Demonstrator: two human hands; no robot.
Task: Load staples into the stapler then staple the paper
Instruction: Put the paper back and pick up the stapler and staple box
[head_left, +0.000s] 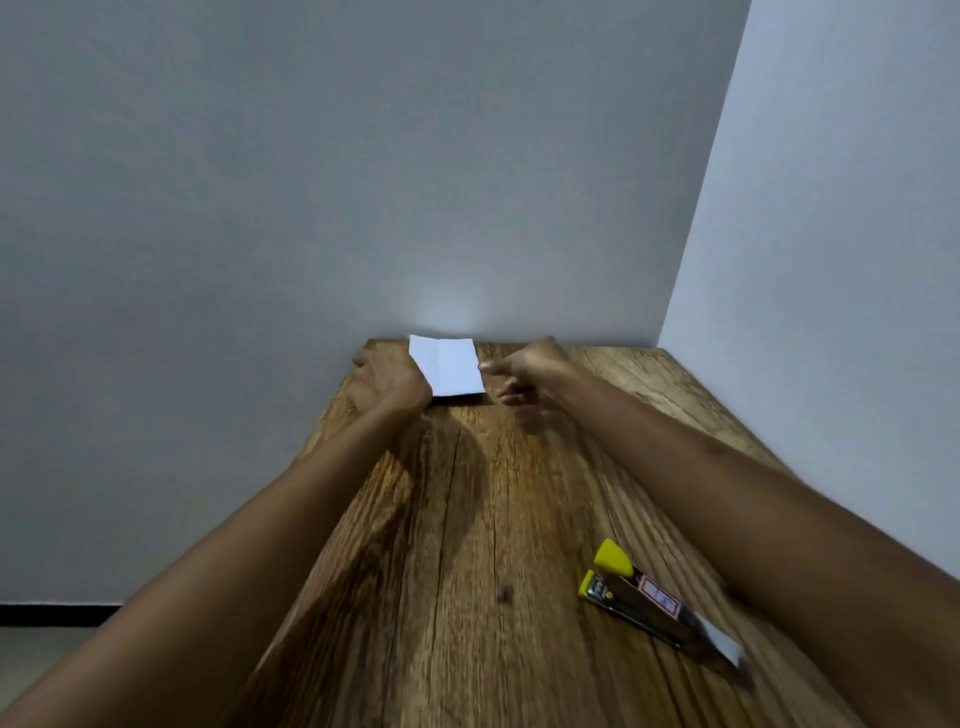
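A small folded white paper (450, 366) lies at the far end of the wooden table (467, 545), close to the wall. My left hand (390, 378) grips its left edge, partly under the sheet. My right hand (524, 371) touches the paper's right edge with an extended finger, the other fingers loosely curled. A stapler (657, 603) with a yellow tip and metal body lies swung apart on the table at the near right, beside my right forearm. No staples can be made out.
Grey walls (311, 182) close off the table's far end and right side. The table's left edge drops to a floor with a dark skirting strip (57, 614).
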